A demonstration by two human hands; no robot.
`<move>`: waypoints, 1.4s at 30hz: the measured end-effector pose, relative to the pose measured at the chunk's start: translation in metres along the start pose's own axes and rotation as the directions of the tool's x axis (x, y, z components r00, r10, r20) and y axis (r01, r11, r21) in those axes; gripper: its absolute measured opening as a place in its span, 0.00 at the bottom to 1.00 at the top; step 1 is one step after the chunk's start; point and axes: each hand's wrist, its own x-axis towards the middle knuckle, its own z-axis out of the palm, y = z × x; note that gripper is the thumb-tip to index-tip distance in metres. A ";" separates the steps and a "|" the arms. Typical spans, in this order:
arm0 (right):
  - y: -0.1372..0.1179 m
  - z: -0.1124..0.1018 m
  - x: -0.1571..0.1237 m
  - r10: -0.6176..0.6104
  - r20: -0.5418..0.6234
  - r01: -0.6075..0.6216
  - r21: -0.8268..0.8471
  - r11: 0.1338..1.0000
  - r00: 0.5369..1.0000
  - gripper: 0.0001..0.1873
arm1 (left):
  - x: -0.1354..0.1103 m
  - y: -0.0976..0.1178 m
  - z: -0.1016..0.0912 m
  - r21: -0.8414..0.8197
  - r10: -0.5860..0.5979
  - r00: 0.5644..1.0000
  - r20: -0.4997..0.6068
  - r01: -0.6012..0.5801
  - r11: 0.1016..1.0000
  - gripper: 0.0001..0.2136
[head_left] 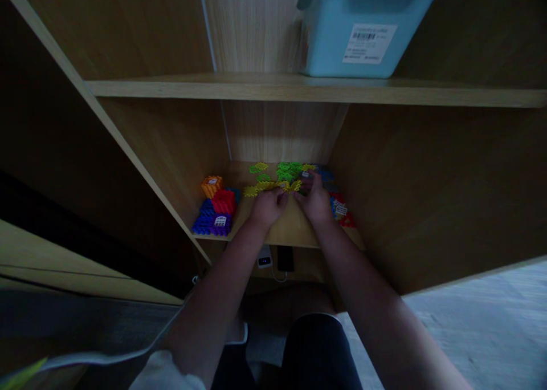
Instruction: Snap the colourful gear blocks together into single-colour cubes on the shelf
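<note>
My left hand (pixel 268 206) is closed, its fingertips curled at the near edge of a row of flat yellow interlocking plastic pieces (pixel 264 187). Close beside it, my right hand (pixel 317 200) has thumb and fingers apart around the right end of that row. Its thumb is near a yellow piece; whether it touches is unclear. Behind the hands lie green interlocking pieces (pixel 289 171). Blue pieces (pixel 327 176) and red pieces (pixel 347 218) sit right of my right hand, partly hidden by it. A few yellow and green pieces lie farther back on the left.
Stacked orange, red, blue and purple blocks (pixel 223 202) stand at the left of the wooden shelf. An upper shelf (pixel 273 88) crosses above, bearing a light blue bin (pixel 354 42). Below are a white device (pixel 264 255) and a dark phone-like object (pixel 285 258) with a cable.
</note>
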 end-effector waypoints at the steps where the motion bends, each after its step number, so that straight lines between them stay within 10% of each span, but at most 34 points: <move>1: 0.001 0.000 0.000 -0.001 -0.009 0.001 0.010 1.000 1.000 0.43 | 0.000 -0.002 0.001 -0.035 0.039 0.999 0.001 -0.039 0.999 0.09; 11: 0.004 0.001 0.001 0.024 -0.123 0.012 0.279 0.960 0.992 0.41 | 0.005 -0.016 0.016 -0.117 0.138 0.984 -0.112 -0.151 0.982 0.16; 20: 0.003 0.009 0.003 0.080 0.070 -0.106 0.593 0.799 0.994 0.24 | 0.006 -0.013 0.007 -0.238 0.176 0.931 -0.319 -0.259 0.936 0.04; 42: -0.006 0.004 -0.002 0.098 0.209 -0.200 0.555 0.807 0.973 0.26 | 0.000 -0.006 -0.004 -0.232 0.165 0.924 -0.344 -0.254 0.939 0.06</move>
